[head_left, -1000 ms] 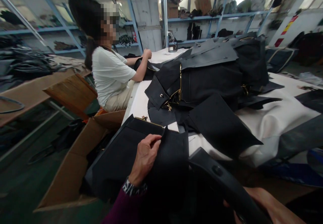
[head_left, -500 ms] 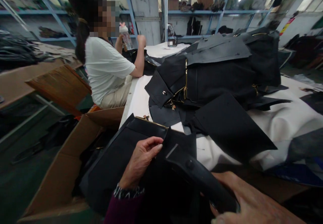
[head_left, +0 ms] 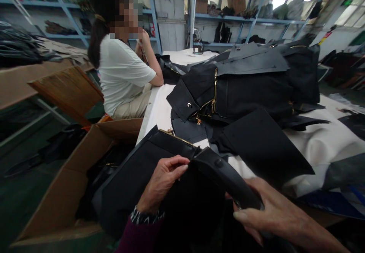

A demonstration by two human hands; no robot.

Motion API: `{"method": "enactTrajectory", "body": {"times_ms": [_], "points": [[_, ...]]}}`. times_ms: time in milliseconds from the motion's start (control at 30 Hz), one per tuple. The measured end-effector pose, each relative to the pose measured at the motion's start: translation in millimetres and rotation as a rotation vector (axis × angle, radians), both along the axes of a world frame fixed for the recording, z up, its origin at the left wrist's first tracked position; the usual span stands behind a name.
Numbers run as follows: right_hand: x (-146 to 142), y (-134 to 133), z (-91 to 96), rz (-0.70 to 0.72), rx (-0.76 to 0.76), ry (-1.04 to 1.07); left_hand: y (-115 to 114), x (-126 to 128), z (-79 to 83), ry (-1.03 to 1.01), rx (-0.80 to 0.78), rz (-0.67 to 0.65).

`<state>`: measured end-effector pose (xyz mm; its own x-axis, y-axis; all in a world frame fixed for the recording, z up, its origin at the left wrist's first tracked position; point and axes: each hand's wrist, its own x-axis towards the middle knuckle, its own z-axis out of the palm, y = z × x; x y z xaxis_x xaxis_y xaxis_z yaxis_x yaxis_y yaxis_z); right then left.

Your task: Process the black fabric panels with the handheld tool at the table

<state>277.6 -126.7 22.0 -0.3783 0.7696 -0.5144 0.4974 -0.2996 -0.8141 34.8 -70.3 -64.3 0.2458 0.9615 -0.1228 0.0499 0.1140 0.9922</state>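
A black bag panel (head_left: 134, 169) with a gold zipper (head_left: 178, 137) along its top edge lies before me. My left hand (head_left: 164, 181) pinches the panel's edge just below the zipper's near end, thumb against fingertips. In my right hand (head_left: 265, 203) is a black hand stapler (head_left: 225, 171), fingers wrapped round its body. Its narrow head reaches the panel's edge at the end of the zipper, right beside my left fingertips. Whether the head has the edge between its jaws cannot be made out. The stapler's lower part is dark and partly hidden by my hand.
Black bag pieces with gold zippers are piled on the white-covered table (head_left: 155, 101). A flat black panel (head_left: 268, 143) lies at the near right. An open cardboard box (head_left: 54, 203) holding black pieces stands at left. Beyond it sits a co-worker in a white shirt (head_left: 122, 70).
My right hand has moved the stapler up and forward, bringing its head to the panel's edge. My left hand keeps its pinch. The co-worker's hands have risen toward the face.
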Motion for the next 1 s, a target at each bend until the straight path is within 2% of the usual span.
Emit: {"method": "enactTrajectory", "body": {"times_ms": [167, 400, 567, 700, 867, 1000], "points": [[10.9, -7.3, 7.5, -0.075, 0.024, -0.072, 1.3, -0.2, -5.1, -0.028, -0.035, 0.014], [9.6, -24.0, 6.3, -0.06, -0.079, -0.175, -0.1, 1.6, -1.5, -0.047, -0.035, 0.009], [0.5, -18.2, -11.3, 0.016, -0.094, -0.056, 1.1, 2.4, 1.8, -0.076, -0.035, -0.001], [-3.3, -10.3, -21.1, -0.011, -0.08, 0.002, 3.7, 1.3, 1.2, -0.091, -0.028, -0.005], [-0.6, -0.3, 0.9, -0.004, 0.012, 0.061, 3.3, 0.7, 1.8, -0.052, -0.024, 0.0], [23.9, -7.5, 19.5, -0.1, 0.135, -0.065, 2.3, 1.5, 3.4, -0.002, -0.068, 0.01]]}}
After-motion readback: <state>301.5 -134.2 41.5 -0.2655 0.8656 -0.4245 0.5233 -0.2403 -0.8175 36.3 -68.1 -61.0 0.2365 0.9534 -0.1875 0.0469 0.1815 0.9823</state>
